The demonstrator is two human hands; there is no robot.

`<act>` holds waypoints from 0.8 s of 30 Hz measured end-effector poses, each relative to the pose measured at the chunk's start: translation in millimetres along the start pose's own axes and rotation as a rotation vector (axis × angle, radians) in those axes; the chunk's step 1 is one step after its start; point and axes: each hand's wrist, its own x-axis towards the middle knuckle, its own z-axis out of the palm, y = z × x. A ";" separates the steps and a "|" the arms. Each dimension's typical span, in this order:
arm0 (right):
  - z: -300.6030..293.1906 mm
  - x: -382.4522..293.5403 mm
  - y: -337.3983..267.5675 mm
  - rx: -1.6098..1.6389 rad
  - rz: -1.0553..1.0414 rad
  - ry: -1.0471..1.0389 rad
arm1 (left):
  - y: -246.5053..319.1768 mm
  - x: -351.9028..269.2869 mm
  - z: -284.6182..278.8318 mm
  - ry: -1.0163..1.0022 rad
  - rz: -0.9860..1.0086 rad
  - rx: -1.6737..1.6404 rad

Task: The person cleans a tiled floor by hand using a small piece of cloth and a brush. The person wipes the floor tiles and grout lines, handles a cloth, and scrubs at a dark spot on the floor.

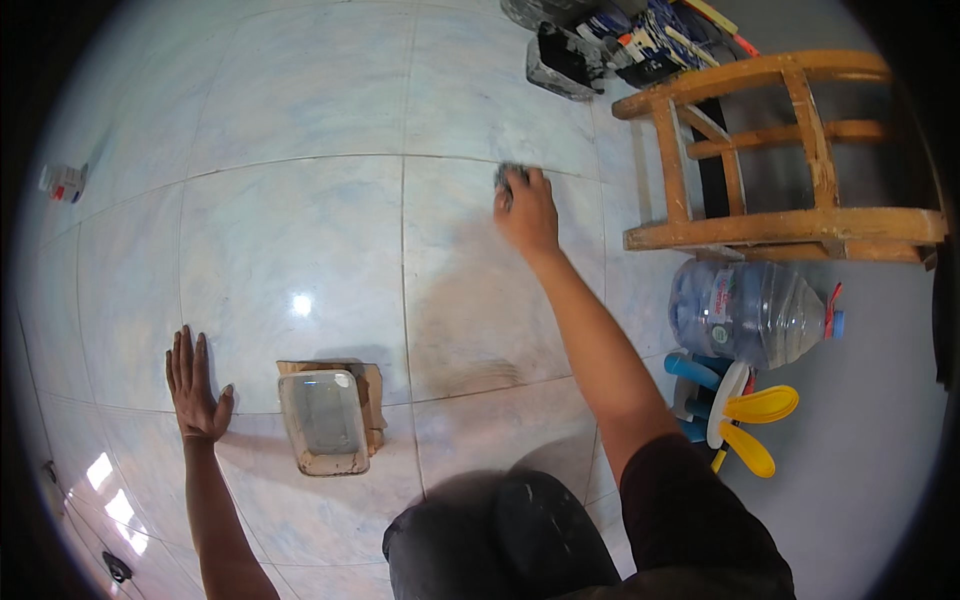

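My right hand (pixel 529 214) reaches far forward and grips a small dark grey wad (pixel 511 174) against the glossy tiled floor (pixel 300 240), near a grout line. Whether the wad is cloth or scouring pad cannot be told. My left hand (pixel 196 390) lies palm down on the tiles with the fingers spread, holding nothing. To the right of it stands a clear plastic tub (pixel 326 420) with cloudy liquid inside and grime along its near end. Under the tub, a torn piece of brown cardboard (pixel 373 405) sticks out at the back and right side.
A wooden stool (pixel 825 221) lies along the right side. Near it are a large clear water bottle (pixel 750 311) and a small chair-like item with yellow parts (pixel 761 405). A cut-open black container (pixel 566 64) sits at the back. A small jar (pixel 64 184) stands far left.
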 end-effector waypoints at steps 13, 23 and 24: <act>-4.1 11.1 -1.3 -0.015 -0.051 -0.186 | -5.1 1.6 4.1 0.031 0.009 -0.016; -7.5 55.8 -1.1 -0.221 -0.105 -0.418 | -5.8 3.2 4.7 0.027 0.006 0.012; -3.7 60.9 3.8 -0.265 -0.140 -0.380 | -2.2 3.4 7.7 0.028 0.005 -0.001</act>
